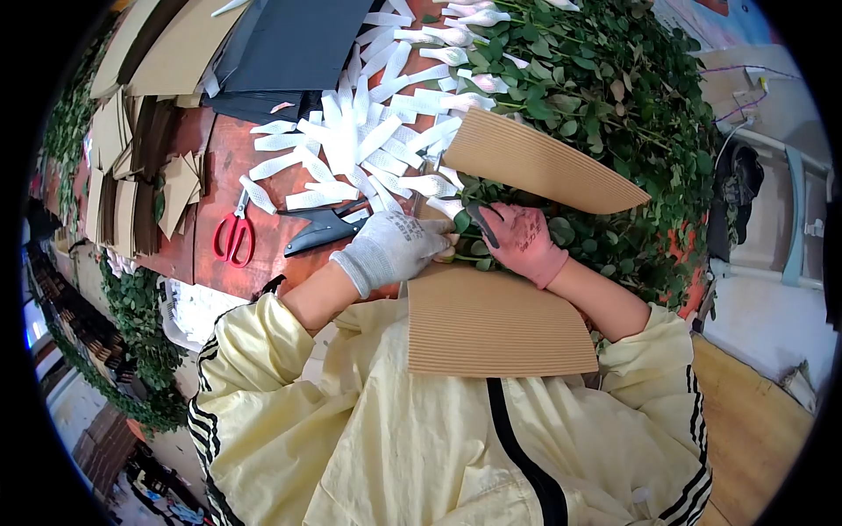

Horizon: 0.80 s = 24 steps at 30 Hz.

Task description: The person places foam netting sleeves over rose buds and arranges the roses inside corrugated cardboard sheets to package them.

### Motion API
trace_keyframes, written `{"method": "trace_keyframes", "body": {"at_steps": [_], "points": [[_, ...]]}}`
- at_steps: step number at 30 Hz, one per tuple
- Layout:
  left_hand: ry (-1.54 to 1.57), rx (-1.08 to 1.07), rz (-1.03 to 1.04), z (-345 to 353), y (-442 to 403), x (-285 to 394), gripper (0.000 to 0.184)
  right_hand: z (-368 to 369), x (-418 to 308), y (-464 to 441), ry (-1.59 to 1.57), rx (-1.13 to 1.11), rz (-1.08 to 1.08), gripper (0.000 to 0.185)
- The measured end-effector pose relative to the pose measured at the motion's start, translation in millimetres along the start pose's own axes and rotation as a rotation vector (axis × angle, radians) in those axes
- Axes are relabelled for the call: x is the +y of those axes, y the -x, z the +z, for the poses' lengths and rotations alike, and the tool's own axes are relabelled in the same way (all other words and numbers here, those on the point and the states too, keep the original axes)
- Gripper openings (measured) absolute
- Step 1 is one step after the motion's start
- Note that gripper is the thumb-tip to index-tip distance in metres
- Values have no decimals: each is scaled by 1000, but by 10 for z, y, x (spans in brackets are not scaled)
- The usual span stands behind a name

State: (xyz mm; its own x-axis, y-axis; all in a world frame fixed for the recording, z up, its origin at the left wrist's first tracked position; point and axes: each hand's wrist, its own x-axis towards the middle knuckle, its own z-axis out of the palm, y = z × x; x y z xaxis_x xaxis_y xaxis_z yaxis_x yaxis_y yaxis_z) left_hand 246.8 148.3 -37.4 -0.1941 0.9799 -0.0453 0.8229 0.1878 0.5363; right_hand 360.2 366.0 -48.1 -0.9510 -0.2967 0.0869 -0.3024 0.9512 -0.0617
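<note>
My left hand (399, 249), in a pale grey glove, has its fingers bent and pressed together near some green rose stems; what they pinch is hidden. My right hand (521, 242), in a pinkish-red glove, curls round leafy rose stems just right of it. Beside its fingertips is a rose bud in white netting (446, 207). A sheet of brown corrugated cardboard (500, 323) lies below the hands against my jacket. Another curved corrugated piece (544, 162) rises above the right hand. Left of my left hand lies a dark tool (320, 232), partly covered by white net sleeves.
Many white net sleeves (351, 131) are heaped on the reddish table (197, 254). Red-handled scissors (234, 237) lie at left. Stacked brown cardboard (180, 53) and dark sheets (294, 53) stand behind. Netted roses with dense leaves (605, 96) fill the right side.
</note>
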Motion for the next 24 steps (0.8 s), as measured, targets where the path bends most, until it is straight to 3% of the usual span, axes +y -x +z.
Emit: {"method": "trace_keyframes", "body": {"at_steps": [5,7,11,12,14,15,16,18,24], "points": [[20,-105,-84,10,0,23,27,-28,3,-46,40,29,-62,43],[38,-145,-99,-52,-22,45,26,-71,-21,-99,-14,-140,-74,40],[18,-148,-123,-224,-96,-8,25,-85,-31,-130,-18,-161,-45,38],[19,-180,-256,-395,-137,22,25,-90,-14,-133,-34,-168,-46,38],[4,381,-188,-137,-51,-212,28,-90,-5,-120,-50,-178,-42,37],[-68,232,-260,-47,-55,-281,31,-86,-16,-112,-44,-127,-45,36],[-65,234,-262,-79,-107,-252,31,-84,-19,-107,-36,-75,-54,36],[-237,-49,-268,-177,-220,-171,32,-67,-1,-110,-27,-80,-57,36],[-348,66,-212,35,-222,-314,25,-5,-82,-121,95,-86,28,33]]}}
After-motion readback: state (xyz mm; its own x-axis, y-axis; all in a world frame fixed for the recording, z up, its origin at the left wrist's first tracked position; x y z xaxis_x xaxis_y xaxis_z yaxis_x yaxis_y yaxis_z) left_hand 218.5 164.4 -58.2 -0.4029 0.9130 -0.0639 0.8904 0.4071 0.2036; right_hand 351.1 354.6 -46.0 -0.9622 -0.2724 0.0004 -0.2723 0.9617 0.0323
